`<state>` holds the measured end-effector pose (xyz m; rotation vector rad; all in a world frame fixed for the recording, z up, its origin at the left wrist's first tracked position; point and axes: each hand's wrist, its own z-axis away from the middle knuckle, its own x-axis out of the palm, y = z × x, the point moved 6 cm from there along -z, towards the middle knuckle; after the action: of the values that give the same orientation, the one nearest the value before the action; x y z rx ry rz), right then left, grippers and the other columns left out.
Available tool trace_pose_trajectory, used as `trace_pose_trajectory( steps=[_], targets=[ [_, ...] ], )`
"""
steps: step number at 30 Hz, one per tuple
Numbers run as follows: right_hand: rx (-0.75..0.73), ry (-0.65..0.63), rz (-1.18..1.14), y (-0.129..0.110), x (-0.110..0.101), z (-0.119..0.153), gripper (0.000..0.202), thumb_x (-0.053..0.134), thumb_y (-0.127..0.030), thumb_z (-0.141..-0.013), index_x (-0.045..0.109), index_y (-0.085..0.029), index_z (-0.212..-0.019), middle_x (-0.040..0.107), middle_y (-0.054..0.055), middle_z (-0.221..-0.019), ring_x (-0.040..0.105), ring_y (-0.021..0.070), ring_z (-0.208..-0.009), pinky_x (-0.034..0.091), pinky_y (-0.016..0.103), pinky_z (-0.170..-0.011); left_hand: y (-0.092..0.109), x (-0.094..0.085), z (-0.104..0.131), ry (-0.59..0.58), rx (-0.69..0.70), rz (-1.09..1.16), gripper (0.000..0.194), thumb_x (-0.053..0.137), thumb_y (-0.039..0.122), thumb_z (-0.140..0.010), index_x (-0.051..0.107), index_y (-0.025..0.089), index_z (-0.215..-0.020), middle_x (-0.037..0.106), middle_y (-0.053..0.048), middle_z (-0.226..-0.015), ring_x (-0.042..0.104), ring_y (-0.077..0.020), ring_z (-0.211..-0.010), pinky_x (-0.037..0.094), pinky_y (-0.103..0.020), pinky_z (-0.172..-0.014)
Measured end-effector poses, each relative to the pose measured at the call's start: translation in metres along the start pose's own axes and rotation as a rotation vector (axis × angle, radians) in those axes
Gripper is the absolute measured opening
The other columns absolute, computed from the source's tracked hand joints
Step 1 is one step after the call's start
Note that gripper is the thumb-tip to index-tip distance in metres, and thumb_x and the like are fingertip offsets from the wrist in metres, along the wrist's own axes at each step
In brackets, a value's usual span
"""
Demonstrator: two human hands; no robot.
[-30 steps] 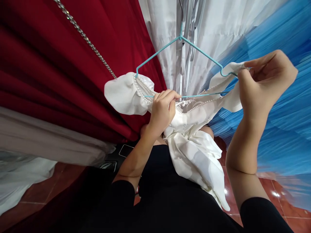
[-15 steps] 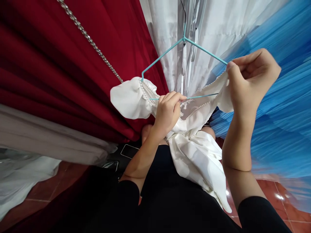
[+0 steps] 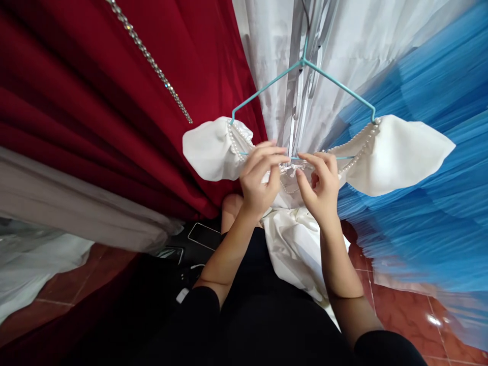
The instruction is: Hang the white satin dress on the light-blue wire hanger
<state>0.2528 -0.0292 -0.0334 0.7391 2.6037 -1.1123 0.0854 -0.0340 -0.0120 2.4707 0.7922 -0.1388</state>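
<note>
A white dress [image 3: 293, 244] with pearl-beaded edges hangs on a light blue wire hanger [image 3: 335, 84]. Its left white sleeve [image 3: 209, 152] and right white sleeve [image 3: 404, 157] spread out to either side from the hanger's ends. My left hand [image 3: 261, 178] is at the middle of the neckline, fingers stretched out and apart, close to the hanger's lower bar. Facing it, my right hand [image 3: 320, 185] has thumb and forefinger apart beside a small white tie [image 3: 295, 168]. Whether either hand's fingertips touch the fabric is hard to tell.
Red drapery [image 3: 152, 101] with a rhinestone strand [image 3: 152, 61] hangs at left, blue tulle [image 3: 427, 223] at right. White cloth and a metal stand [image 3: 301, 107] are behind the hanger. A phone [image 3: 204, 236] lies on a black surface by my left arm.
My right hand has let go of the hanger's right end and moved left to the neckline's middle. The right sleeve now hangs spread out. My left hand's fingers have opened.
</note>
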Motion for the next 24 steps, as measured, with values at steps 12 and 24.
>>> trace_pose_trajectory(
  steps=[12,24],
  targets=[
    [-0.037,0.128,-0.024,0.013,0.008,-0.015,0.018,0.066,-0.038,-0.109,0.078,-0.025,-0.108,0.064,0.002,-0.096,0.055,0.0124,-0.073,0.049,0.03,-0.064,-0.109,-0.089,-0.044,0.503,-0.084,-0.019,0.002,0.059,0.022,-0.101,0.061,0.023,-0.102,0.068,-0.002,-0.098,0.076,-0.0179,-0.098,0.063,-0.041,-0.092],
    [0.002,0.069,-0.088,0.007,0.01,-0.02,0.015,0.069,-0.034,-0.106,0.079,-0.024,-0.103,0.069,0.002,-0.097,0.059,0.0115,-0.075,0.047,0.028,-0.063,-0.079,-0.055,0.05,0.282,-0.26,-0.097,0.014,0.068,0.037,-0.097,0.069,0.024,-0.101,0.075,-0.005,-0.095,0.075,-0.0239,-0.09,0.063,-0.044,-0.087]
  ],
)
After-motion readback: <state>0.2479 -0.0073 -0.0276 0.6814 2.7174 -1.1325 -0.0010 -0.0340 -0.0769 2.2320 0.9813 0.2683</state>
